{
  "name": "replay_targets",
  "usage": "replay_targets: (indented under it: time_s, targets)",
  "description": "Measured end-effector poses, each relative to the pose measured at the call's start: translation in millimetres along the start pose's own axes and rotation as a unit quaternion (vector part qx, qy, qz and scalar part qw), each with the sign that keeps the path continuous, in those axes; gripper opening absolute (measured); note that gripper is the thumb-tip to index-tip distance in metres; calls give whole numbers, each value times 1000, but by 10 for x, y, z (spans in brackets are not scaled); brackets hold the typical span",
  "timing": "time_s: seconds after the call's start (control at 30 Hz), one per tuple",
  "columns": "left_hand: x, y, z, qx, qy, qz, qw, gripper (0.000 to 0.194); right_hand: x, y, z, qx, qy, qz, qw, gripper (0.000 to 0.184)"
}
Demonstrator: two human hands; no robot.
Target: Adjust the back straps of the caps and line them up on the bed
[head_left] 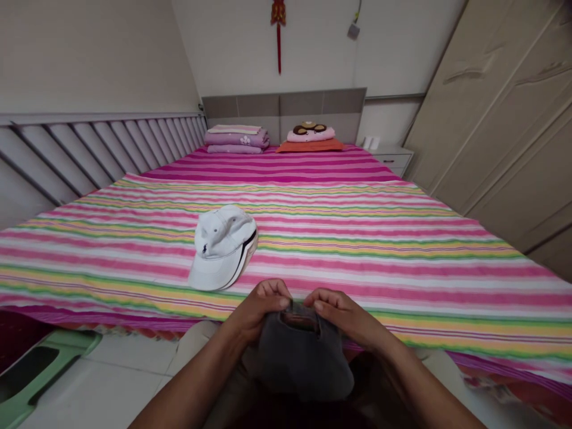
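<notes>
A dark grey cap (304, 363) is held over my lap, its back opening and strap turned toward the top. My left hand (263, 307) pinches the cap's edge on the left, thumb and fingers closed on it. On the other side my right hand (342, 313) grips the edge near the strap in the same way. Further up on the bed lies a white cap (226, 238) with a small dark logo, stacked on other caps whose brims show beneath it.
The bed has a striped cover (339, 238). Folded purple quilts (236, 140) and an orange pillow (310, 146) lie by the headboard (313, 107). White railings (120, 143) run along the left. A green stool (58, 363) stands at lower left, a wardrobe (500, 119) at right.
</notes>
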State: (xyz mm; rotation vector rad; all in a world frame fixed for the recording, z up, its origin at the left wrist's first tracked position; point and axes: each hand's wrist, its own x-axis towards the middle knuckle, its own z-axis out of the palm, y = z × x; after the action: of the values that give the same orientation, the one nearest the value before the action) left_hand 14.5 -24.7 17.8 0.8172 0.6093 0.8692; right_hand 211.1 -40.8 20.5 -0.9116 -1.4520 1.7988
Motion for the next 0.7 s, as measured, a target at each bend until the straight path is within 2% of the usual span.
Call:
replay_targets:
  time_s: [0.07,0.13,0.27,0.37,0.47,0.57,0.7]
  targets:
    - [6,85,-38,-34,-14,6,999,16,-25,37,-60,34,-53,31,998,34]
    - [24,162,-102,-45,-38,-10,998,15,-44,64,-86,130,-63,26,989,33]
    - [61,179,-286,-44,-94,-86,991,31,-46,12,-70,310,8,-53,949,24]
    - [58,68,-427,-15,-133,-138,981,32,-37,-96,-83,358,37,-91,928,20]
    - [31,-35,-488,6,-171,-167,971,30,-47,-191,-134,363,56,-104,924,19]
    - [15,-12,-405,-57,-165,-112,978,26,-68,-252,-196,359,83,-94,925,17]
    - [21,191,-172,-142,-177,-7,974,14,-78,-302,-261,377,138,-83,912,20]
